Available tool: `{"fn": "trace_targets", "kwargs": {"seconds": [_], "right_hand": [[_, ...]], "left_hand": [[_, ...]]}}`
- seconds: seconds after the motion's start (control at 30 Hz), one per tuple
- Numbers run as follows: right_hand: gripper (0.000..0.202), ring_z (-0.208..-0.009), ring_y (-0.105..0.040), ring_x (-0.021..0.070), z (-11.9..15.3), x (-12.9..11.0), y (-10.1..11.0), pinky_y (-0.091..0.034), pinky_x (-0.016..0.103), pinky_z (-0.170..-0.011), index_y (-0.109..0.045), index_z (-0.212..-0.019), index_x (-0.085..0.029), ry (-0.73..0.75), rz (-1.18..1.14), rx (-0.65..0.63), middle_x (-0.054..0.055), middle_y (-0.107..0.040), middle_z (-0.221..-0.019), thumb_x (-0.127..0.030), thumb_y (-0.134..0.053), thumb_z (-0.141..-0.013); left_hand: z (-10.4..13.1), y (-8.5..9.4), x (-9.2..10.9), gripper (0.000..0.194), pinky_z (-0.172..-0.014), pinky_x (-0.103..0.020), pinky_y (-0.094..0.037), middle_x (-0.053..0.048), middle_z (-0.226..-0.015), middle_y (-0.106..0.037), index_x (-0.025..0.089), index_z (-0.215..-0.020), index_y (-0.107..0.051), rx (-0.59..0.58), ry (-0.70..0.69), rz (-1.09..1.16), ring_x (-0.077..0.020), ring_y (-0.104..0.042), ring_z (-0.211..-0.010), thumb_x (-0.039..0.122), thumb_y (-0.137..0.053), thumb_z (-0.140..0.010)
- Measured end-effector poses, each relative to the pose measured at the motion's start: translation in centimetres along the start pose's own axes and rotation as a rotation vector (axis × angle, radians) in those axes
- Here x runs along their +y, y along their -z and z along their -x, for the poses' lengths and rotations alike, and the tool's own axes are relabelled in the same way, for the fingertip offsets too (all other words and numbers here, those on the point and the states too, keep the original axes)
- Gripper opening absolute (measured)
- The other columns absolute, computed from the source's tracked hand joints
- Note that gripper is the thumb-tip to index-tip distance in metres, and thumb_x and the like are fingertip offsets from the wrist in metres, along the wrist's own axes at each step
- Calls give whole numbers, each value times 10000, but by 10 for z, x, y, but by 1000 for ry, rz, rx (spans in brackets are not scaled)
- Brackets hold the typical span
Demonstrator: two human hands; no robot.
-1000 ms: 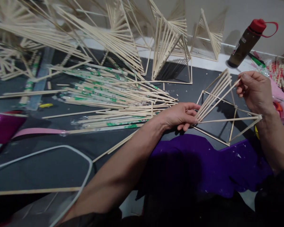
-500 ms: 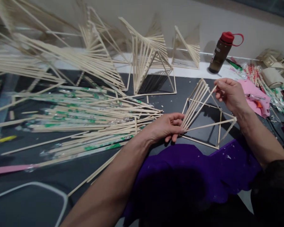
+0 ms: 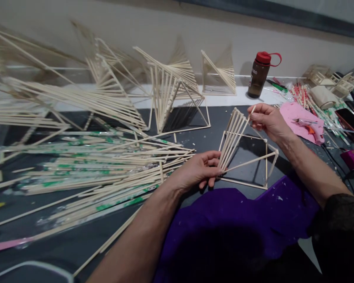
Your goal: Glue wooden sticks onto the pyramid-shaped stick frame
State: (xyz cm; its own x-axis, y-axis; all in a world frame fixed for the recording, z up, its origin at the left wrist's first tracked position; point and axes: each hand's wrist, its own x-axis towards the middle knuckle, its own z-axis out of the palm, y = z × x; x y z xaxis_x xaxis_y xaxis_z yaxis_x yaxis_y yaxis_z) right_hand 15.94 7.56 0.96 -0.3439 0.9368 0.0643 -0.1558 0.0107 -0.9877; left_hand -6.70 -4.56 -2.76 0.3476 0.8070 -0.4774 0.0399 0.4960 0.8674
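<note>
One stick [image 3: 238,139] pinched: left hand [image 3: 203,168], right hand [image 3: 268,121].

So both arms are stretched out toward the stick frame [image 3: 232,139], left forearm [image 3: 144,228] bare and slanting up to its left side, wrist [image 3: 181,179] looking slightly bent. That left hand [image 3: 202,167] is right on the frame's near-left corner, thumb pressed in against the fingers, with a couple of fingertips poking out below the thumb. Right hand [image 3: 267,118] is up at the frame's top right, thumb and index in a tight little pinch, other fingers tucked under. Right forearm [image 3: 315,165] comes in from the frame's near-right, bare up to a dark sleeve [image 3: 340,220].
</note>
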Motion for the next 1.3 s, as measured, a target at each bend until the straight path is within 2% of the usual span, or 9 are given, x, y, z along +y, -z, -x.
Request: {"fn": "trace_targets", "kwargs": {"seconds": [0.13,0.3,0.67,0.9,1.3], "right_hand": [[326,-456,-458,23,-3,2,-1,-250,165,-398,-666,-837,-139,8,15,-28,-47,-590,-643,-268,-828,-585],[332,-477,-433,21,-3,2,-2,-213,182,-410,-666,-863,-148,29,40,-39,-36,-599,-687,-282,-817,-600],[323,-474,-416,20,-4,3,-4,-227,178,-417,-681,-866,-154,80,26,-43,-43,-585,-691,-284,-832,-612],[299,-476,-427,26,-4,3,-5,-235,174,-410,-679,-852,-153,64,19,-28,-45,-584,-664,-259,-823,-611],[308,-447,-383,15,-6,4,-6,-218,181,-398,-667,-865,-152,84,23,-55,-55,-565,-658,-283,-815,-628]], "left_hand": [[0,0,0,484,-280,-128,-305,33,-729,-640,145,-1075,-554,-2,-2,-15,-48,-529,-370,229,-777,-654],[1,-1,1,470,-285,-124,-309,31,-738,-642,146,-1075,-560,5,-9,-13,-45,-529,-373,224,-762,-658],[1,-1,0,442,-295,-129,-305,35,-715,-634,153,-1036,-587,-3,-25,-17,-51,-536,-376,244,-794,-656],[0,-1,0,438,-297,-130,-320,41,-682,-621,145,-1036,-592,-15,-38,-17,-61,-547,-380,231,-782,-651],[0,-1,-1,476,-301,-130,-322,8,-768,-662,140,-1060,-579,2,-31,-20,-54,-545,-387,235,-784,-641]]}}
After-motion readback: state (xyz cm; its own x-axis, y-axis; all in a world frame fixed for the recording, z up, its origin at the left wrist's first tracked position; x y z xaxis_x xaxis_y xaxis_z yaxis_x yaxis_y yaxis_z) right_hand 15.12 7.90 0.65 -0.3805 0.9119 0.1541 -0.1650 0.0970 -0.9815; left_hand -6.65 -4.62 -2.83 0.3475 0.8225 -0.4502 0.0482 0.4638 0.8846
